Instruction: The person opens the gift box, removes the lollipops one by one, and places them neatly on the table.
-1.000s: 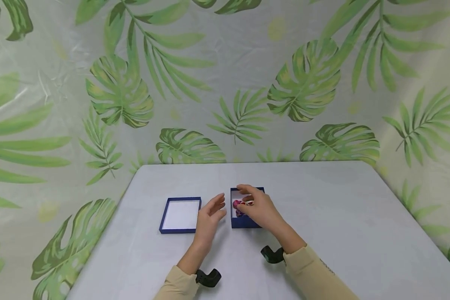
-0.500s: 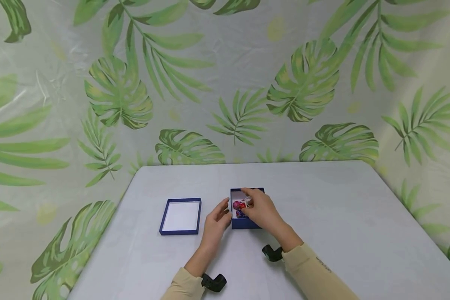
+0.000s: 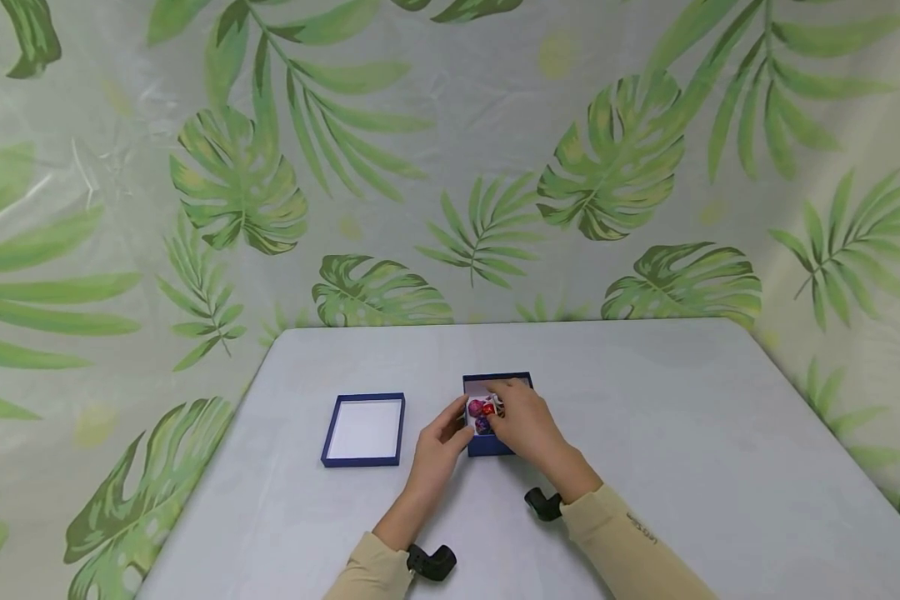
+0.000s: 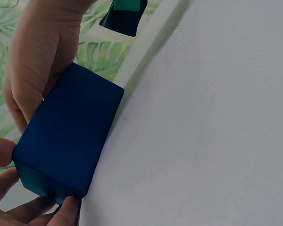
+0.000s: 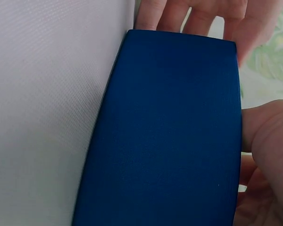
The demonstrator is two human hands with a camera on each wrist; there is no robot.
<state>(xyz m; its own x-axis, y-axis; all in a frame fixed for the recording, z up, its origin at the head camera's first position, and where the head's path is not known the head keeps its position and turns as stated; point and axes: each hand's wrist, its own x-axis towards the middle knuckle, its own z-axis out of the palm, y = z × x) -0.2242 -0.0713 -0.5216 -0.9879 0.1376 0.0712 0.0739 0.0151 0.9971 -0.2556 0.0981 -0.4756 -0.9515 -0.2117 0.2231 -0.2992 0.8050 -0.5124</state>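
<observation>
A blue box stands without a cover on the table, its inside white. Pink, red and purple small round things lie in it, several in all, with bits of white among them. In the head view my left hand holds the box's near left corner, thumb near the rim; the left wrist view shows its fingers against the end wall. My right hand reaches into the box from the right, thumb and fingers around a small red-and-white thing. The hand hides most of that thing and the box's right half.
A shallow blue-edged lid lies inside-up, left of the box. White cloth covers the table. Behind it hangs a leaf-patterned sheet. Each wrist wears a dark camera mount, left and right.
My left hand has moved right from beside the box to its left side. My right hand has shifted slightly within the box, lower over the round things. The lid has stayed put.
</observation>
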